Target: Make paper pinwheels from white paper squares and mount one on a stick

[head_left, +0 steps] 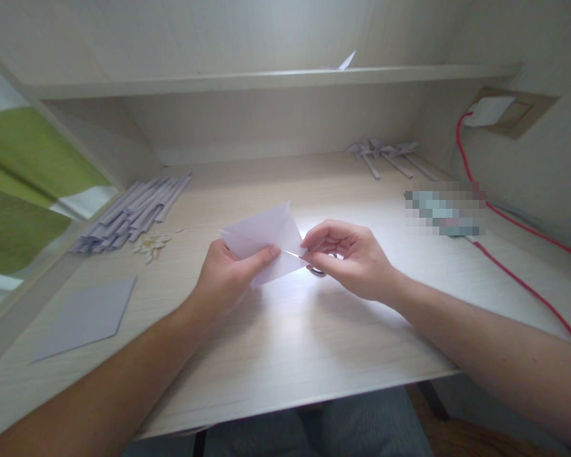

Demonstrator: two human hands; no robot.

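Observation:
A pale lilac sheet of paper (266, 236), partly folded, is held just above the middle of the light wooden desk (285, 343). My left hand (226, 276) grips its lower left part, thumb on top of the paper. My right hand (349, 257) pinches the paper's right corner between thumb and fingertips. Under my right hand a small dark round thing (318, 271) peeks out on the desk; I cannot make out what it is.
A pile of rolled lilac paper strips (131, 214) and small paper scraps (151, 246) lie at the left. A flat lilac sheet (88, 315) rests at the front left. Folded paper pieces (390, 155) lie at the back right. A red cable (518, 279) runs along the right from a wall charger (489, 109).

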